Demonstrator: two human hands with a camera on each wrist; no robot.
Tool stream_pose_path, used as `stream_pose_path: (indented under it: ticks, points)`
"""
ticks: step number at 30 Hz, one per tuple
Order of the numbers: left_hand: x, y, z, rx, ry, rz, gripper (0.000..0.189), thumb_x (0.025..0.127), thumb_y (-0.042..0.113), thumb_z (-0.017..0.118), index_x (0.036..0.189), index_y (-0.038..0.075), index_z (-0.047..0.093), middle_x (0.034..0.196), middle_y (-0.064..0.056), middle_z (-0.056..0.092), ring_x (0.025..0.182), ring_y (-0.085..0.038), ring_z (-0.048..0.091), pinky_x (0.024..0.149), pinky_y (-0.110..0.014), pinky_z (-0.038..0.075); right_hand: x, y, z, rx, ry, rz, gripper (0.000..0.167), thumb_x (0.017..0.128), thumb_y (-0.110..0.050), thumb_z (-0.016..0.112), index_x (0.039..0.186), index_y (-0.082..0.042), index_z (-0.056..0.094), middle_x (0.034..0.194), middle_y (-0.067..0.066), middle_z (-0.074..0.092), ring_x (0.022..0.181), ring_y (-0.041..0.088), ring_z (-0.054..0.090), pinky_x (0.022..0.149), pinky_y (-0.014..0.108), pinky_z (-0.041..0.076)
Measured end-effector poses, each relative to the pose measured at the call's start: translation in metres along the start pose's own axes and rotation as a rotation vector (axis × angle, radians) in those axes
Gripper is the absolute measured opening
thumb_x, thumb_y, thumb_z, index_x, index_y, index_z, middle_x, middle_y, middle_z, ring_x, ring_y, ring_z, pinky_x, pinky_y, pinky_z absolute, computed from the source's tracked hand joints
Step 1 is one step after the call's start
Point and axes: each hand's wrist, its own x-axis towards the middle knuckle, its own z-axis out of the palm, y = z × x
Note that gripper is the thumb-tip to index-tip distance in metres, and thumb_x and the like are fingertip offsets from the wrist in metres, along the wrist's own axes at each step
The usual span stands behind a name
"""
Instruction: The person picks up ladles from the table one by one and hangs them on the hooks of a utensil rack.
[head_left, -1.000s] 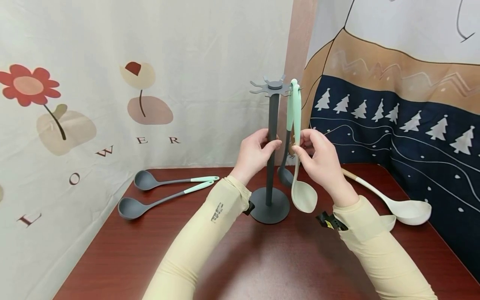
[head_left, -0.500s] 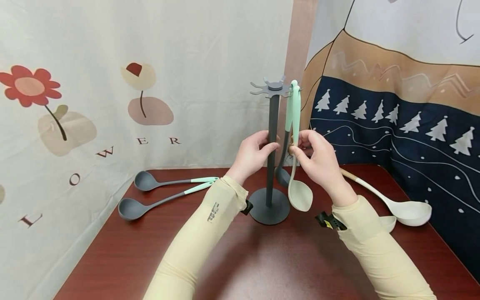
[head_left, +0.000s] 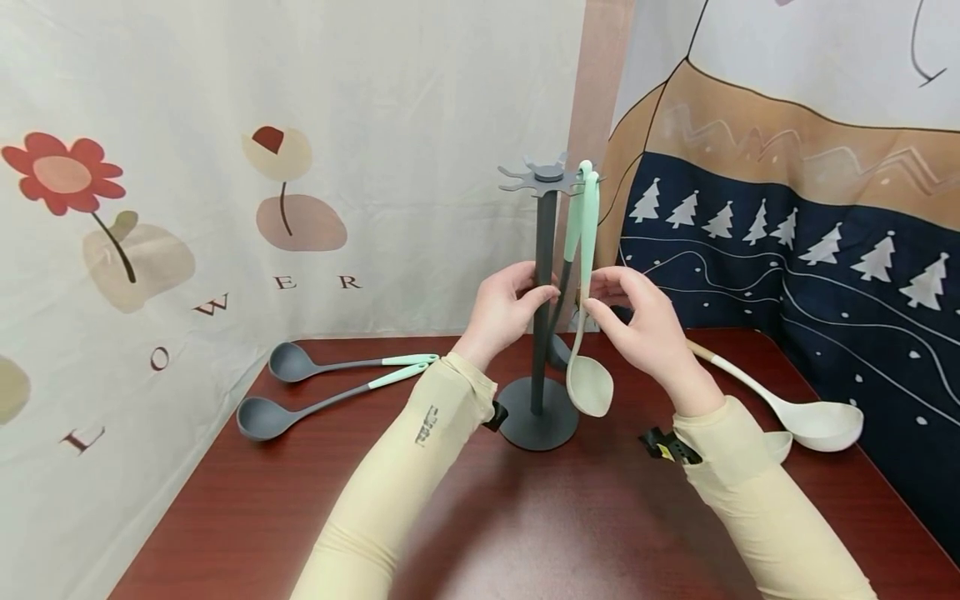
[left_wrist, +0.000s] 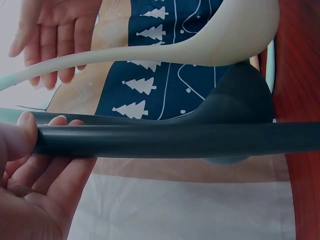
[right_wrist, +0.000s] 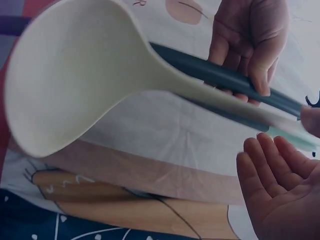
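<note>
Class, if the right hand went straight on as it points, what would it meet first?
The right hand would probably meet the cream ladle with the mint-green handle; depth is unclear, so the dark grey ladle hanging behind it could come first.

I read five printed capitals on the pale curtain (head_left: 420,125): L (head_left: 82,439), O (head_left: 159,358) and W (head_left: 212,305) climb to the right, then E (head_left: 284,282) and R (head_left: 348,282) stand nearly level. On my left sleeve (head_left: 360,525) I note a dark print (head_left: 426,425), too small to make out. I can read no other text.
</note>
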Motion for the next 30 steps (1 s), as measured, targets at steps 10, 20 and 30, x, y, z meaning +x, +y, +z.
stream_pose_path:
  ticks: [10, 20, 30]
  points:
    - [-0.002, -0.001, 0.002, -0.053, 0.042, 0.008, 0.013, 0.093, 0.012, 0.070, 0.105, 0.008, 0.072, 0.093, -0.001, 0.075, 0.083, -0.010, 0.070, 0.075, -0.028, 0.053, -0.013, 0.015, -0.016, -0.054, -0.143, 0.060, 0.055, 0.094, -0.014, 0.065, 0.145, -0.004, 0.046, 0.147, 0.018, 0.046, 0.136, 0.036, 0.039, 0.108, 0.061, 0.030]
    - [-0.001, 0.006, -0.003, -0.099, 0.159, 0.042, 0.011, 0.091, 0.008, 0.071, 0.101, 0.004, 0.073, 0.087, -0.005, 0.075, 0.078, -0.014, 0.068, 0.072, -0.030, 0.053, -0.020, 0.034, -0.031, -0.104, -0.272, 0.178, 0.070, 0.096, -0.025, 0.064, 0.156, -0.011, 0.030, 0.159, 0.016, 0.027, 0.142, 0.039, 0.027, 0.096, 0.070, 0.038]
    - [0.000, 0.013, -0.006, -0.102, 0.246, 0.054, 0.007, 0.090, 0.011, 0.072, 0.094, 0.005, 0.073, 0.080, -0.004, 0.073, 0.073, -0.015, 0.065, 0.068, -0.030, 0.052, -0.023, 0.062, -0.035, -0.118, -0.331, 0.252, 0.078, 0.098, -0.027, 0.062, 0.158, -0.008, 0.016, 0.161, 0.023, 0.016, 0.144, 0.045, 0.015, 0.099, 0.064, 0.039]
